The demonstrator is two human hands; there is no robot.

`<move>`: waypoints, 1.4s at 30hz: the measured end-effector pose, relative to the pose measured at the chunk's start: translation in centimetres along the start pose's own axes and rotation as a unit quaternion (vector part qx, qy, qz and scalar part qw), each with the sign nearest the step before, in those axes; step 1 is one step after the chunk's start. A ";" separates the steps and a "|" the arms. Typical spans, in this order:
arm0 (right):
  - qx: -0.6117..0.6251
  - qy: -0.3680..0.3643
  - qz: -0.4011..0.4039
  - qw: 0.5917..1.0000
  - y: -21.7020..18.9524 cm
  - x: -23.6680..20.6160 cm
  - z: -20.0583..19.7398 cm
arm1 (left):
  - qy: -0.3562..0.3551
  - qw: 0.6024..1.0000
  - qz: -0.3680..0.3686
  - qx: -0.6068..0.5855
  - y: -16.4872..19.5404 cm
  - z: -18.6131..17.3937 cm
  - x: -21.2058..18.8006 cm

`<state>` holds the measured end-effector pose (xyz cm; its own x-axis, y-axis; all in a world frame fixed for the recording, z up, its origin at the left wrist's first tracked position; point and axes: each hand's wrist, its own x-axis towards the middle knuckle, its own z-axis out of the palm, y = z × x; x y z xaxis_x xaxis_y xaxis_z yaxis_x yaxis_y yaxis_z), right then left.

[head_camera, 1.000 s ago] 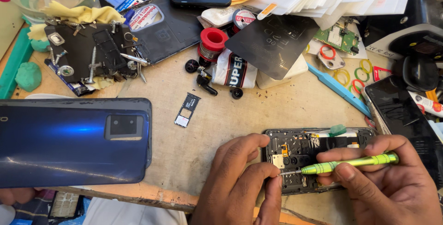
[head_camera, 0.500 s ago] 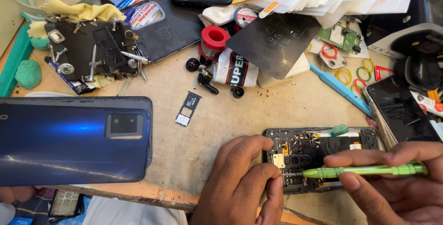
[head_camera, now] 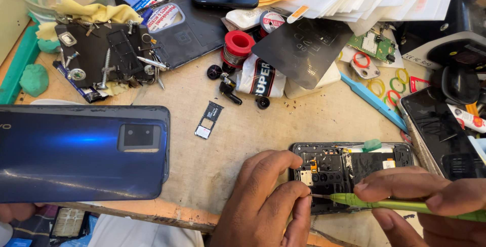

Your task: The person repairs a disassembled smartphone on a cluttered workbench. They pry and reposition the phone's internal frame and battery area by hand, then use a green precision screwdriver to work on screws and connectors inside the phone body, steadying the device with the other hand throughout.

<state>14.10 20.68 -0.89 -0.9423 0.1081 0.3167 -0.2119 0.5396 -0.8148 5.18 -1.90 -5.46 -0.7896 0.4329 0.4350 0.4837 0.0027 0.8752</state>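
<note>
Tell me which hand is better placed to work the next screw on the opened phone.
Right, probably. The right hand holds the green screwdriver, its tip already at the opened phone. The left hand has only bare fingertips pinched at the phone's edge by that tip.

Left of bench: I see a blue phone back cover (head_camera: 76, 153).
Middle: I spot a small SIM tray (head_camera: 208, 119).
Top left: I make out a black mat with screws (head_camera: 104, 57).
Centre top: red solder spool (head_camera: 238, 44).
Right edge: dark phone screen (head_camera: 440, 130).
</note>
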 end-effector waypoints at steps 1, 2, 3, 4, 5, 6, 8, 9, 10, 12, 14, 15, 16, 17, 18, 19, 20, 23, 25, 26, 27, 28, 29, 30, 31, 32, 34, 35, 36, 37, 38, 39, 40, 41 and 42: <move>0.001 0.002 0.013 1.000 -0.1 0.0 -0.1 | -0.001 1.000 -0.001 -0.001 0.0 0.0 0.0; 0.002 0.004 0.025 1.000 -0.2 0.0 -0.2 | -0.001 1.000 -0.002 -0.002 0.0 0.0 0.0; 0.002 0.006 0.038 0.999 -0.3 -0.1 -0.2 | -0.002 1.000 -0.003 -0.003 0.1 0.0 0.0; -0.005 0.010 0.039 0.999 -0.4 -0.1 -0.2 | 0.001 1.000 -0.002 -0.001 0.1 0.0 0.0; -0.012 0.014 0.040 0.999 -0.5 -0.2 -0.1 | 0.003 1.000 -0.001 0.001 0.1 0.0 0.1; -0.020 0.018 0.041 0.999 -0.6 -0.3 0.0 | 0.006 1.000 0.000 0.004 0.1 0.0 0.1; -0.017 0.017 0.028 0.999 -0.7 -0.4 0.2 | 0.004 1.000 -0.008 -0.001 0.2 0.0 0.0; -0.019 0.022 0.029 0.999 -0.7 -0.4 0.2 | 0.003 1.000 -0.011 -0.004 0.2 0.0 0.0; -0.022 0.027 0.031 0.999 -0.7 -0.4 0.3 | -0.002 1.000 -0.012 -0.003 0.2 -0.1 0.0; -0.035 0.049 0.051 0.997 -0.8 -0.3 0.3 | -0.013 1.000 -0.015 -0.002 0.1 -0.1 -0.1; -0.039 0.040 0.043 0.998 -1.0 0.0 0.3 | -0.026 0.999 -0.025 0.000 0.1 -0.1 -0.1; -0.041 0.036 0.039 0.998 -1.1 0.2 0.3 | -0.033 0.999 -0.030 0.001 0.0 -0.2 -0.2; -0.041 0.025 0.038 0.998 -1.3 0.4 0.2 | -0.029 0.999 -0.020 0.002 -0.1 -0.1 -0.2; -0.040 0.013 0.037 0.998 -1.5 0.6 0.3 | -0.025 1.000 -0.011 0.003 -0.1 -0.1 -0.2; -0.039 0.001 0.036 0.999 -1.7 0.8 0.3 | -0.021 1.000 -0.002 0.005 -0.2 -0.1 -0.2; -0.039 0.002 0.046 0.998 -1.9 0.9 0.4 | -0.023 1.000 -0.003 0.006 -0.2 -0.1 -0.2; -0.040 0.002 0.056 0.998 -2.2 1.0 0.5 | -0.025 1.000 -0.005 0.005 -0.2 -0.1 -0.3; -0.033 0.026 0.075 0.996 -2.6 1.1 1.0 | -0.027 1.000 -0.003 0.002 -0.3 0.0 -0.4; -0.036 0.032 0.079 0.996 -2.9 1.2 1.3 | -0.027 1.000 0.002 -0.001 -0.4 0.0 -0.4; -0.042 0.027 0.079 0.996 -3.0 1.2 1.3 | -0.027 1.000 0.004 -0.001 -0.5 0.0 -0.4; -0.048 0.023 0.079 0.996 -3.0 1.2 1.3 | -0.027 1.000 0.007 -0.002 -0.5 0.1 -0.5; -0.045 0.026 0.082 0.995 -3.1 1.2 1.4 | -0.025 1.000 0.011 -0.001 -0.6 0.1 -0.5; -0.043 0.030 0.086 0.995 -3.1 1.3 1.4 | -0.023 1.000 0.014 0.000 -0.6 0.1 -0.5; -0.042 0.033 0.090 0.995 -3.1 1.3 1.5 | -0.020 1.000 0.018 0.000 -0.6 0.1 -0.6; -0.037 0.041 0.092 0.994 -3.1 1.3 1.5 | -0.019 1.000 0.017 0.001 -0.6 0.2 -0.6; -0.033 0.049 0.095 0.994 -3.1 1.3 1.6 | -0.019 1.000 0.016 0.002 -0.7 0.2 -0.6; -0.030 0.055 0.095 0.994 -3.1 1.4 1.7 | -0.022 1.000 0.014 0.002 -0.7 0.2 -0.6; -0.032 0.054 0.092 0.994 -3.1 1.4 1.8 | -0.025 1.000 0.013 0.001 -0.7 0.2 -0.6; -0.034 0.051 0.090 0.994 -3.1 1.4 1.8 | -0.028 1.000 0.011 0.000 -0.7 0.2 -0.6; -0.036 0.051 0.091 0.994 -3.1 1.4 1.8 | -0.029 1.000 0.010 -0.001 -0.6 0.1 -0.5; -0.038 0.051 0.091 0.994 -3.1 1.4 1.8 | -0.031 0.999 0.010 -0.002 -0.6 0.1 -0.4; -0.041 0.050 0.091 0.994 -3.2 1.4 1.7 | -0.032 0.999 0.009 -0.002 -0.5 0.1 -0.3; -0.046 0.043 0.090 0.994 -3.2 1.3 1.7 | -0.031 0.999 0.007 0.000 -0.4 0.0 -0.2; -0.051 0.036 0.087 0.994 -3.2 1.3 1.6 | -0.031 1.000 0.004 0.002 -0.2 -0.1 -0.1; -0.057 0.029 0.085 0.994 -3.1 1.3 1.5 | -0.030 1.000 0.003 0.005 0.0 -0.2 0.1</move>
<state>13.14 17.89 1.33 -0.9446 0.2521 0.2103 -0.0180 0.5997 -0.8001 5.07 -2.01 -5.38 -0.7635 0.4855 0.4259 0.4915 0.0090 0.8708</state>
